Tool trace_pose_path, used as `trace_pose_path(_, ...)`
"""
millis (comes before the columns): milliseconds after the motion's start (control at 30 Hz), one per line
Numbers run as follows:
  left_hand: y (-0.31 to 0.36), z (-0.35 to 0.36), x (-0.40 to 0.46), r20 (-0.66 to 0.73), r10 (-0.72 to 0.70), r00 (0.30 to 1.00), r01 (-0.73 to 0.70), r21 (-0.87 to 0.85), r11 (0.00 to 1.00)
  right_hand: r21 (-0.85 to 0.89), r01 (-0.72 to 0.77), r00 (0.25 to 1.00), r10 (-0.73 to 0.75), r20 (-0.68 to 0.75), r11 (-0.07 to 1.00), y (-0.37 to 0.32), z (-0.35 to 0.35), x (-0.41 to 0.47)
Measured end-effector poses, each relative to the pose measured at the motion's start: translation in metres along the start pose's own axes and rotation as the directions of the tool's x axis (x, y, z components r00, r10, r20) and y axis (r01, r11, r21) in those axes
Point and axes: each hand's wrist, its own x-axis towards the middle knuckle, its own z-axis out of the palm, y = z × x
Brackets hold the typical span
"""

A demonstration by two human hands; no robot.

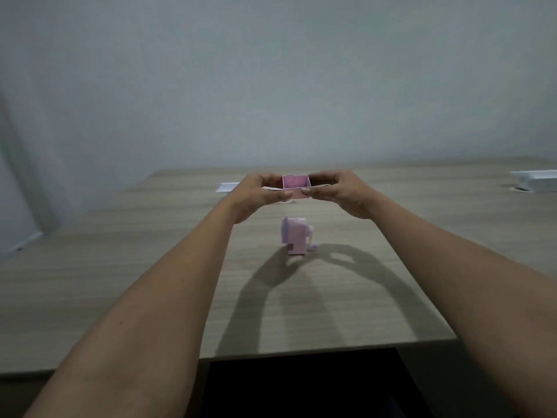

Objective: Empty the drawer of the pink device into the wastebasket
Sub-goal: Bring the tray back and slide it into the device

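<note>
Both hands, left hand (256, 191) and right hand (340, 191), pinch the small pink drawer (296, 186) between them, aloft at twelve o'clock from the pink sharpener (295, 236) on the wooden desk (120, 282).

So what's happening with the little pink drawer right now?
Left hand and right hand both grip the drawer, held above the pink device. No wastebasket in view.

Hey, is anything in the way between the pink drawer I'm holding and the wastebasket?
Cannot tell. The pink drawer is held up above the wooden table between the left hand and right hand, with the pink device below it. No wastebasket shows in this view, so the path to it cannot be judged.
</note>
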Motion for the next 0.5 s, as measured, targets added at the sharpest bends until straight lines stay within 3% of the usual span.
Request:
trace_pose_path(200,-0.025,-0.038,-0.014,-0.057,-0.089,0.994,0.090,0.002,0.996,-0.015,-0.023,1.000,0.023,0.016,1.000,0.022,0.034,0.030)
trace_pose_path(500,-0.082,-0.059,-0.039,-0.083,-0.200,0.976,0.199,-0.026,0.980,-0.047,-0.111,0.994,0.111,-0.014,0.993,0.060,0.024,0.024)
